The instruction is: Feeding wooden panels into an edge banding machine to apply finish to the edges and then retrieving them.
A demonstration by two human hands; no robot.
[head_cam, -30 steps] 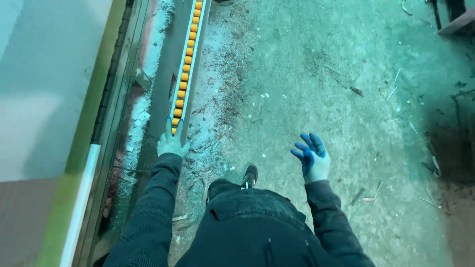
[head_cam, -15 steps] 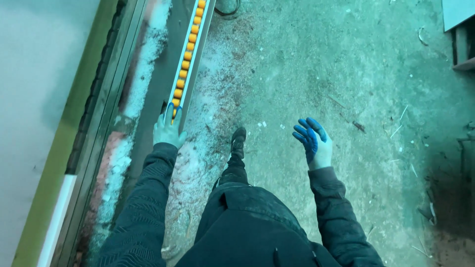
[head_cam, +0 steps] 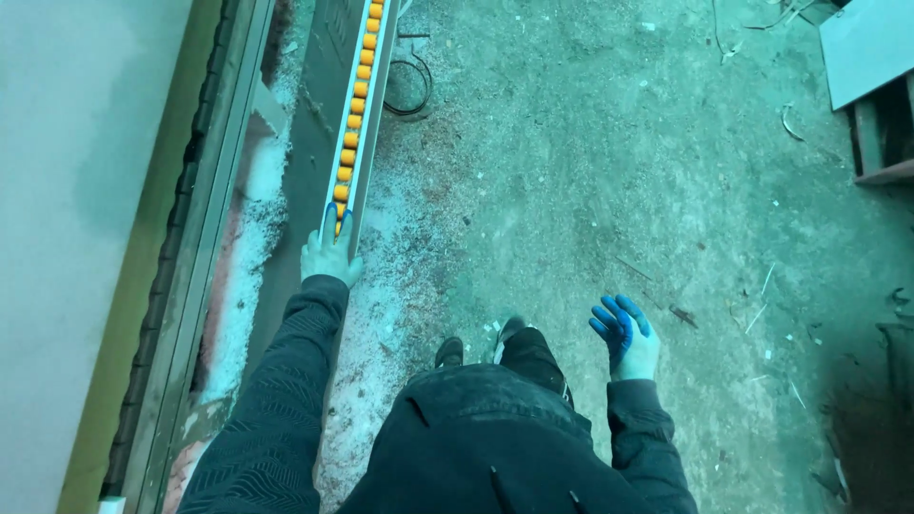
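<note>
A person in dark work clothes stands on a dusty concrete floor (head_cam: pixel 590 171), seen from above, with the left hand (head_cam: pixel 329 255) laid on the near end of a long roller rail (head_cam: pixel 354 114), a narrow pale channel carrying a single row of orange rollers that runs straight away from the hand toward the top of the view. The gloved left hand rests flat over the rail's end, fingers together and pointing along the track, the blue fingertips touching the nearest rollers; whether it grips the channel's edges cannot be told. The right hand (head_cam: pixel 624 335), in a pale glove with a blue palm coating, hangs free well to the other side of the body, fingers loosely spread and slightly curled, holding nothing and touching nothing. Just beyond the left hand's outer side lies a drift of pale sawdust (head_cam: pixel 249 238) against a long metal frame (head_cam: pixel 195 219) with a dark toothed strip, and past that a flat grey-green panel (head_cam: pixel 76 190). Between the two hands, a dark shoe (head_cam: pixel 449 352) is planted on the floor. Far ahead of the right hand, a loop of black cable (head_cam: pixel 411 90) lies beside the rail, and a grey board (head_cam: pixel 871 48) sits at the far corner.
</note>
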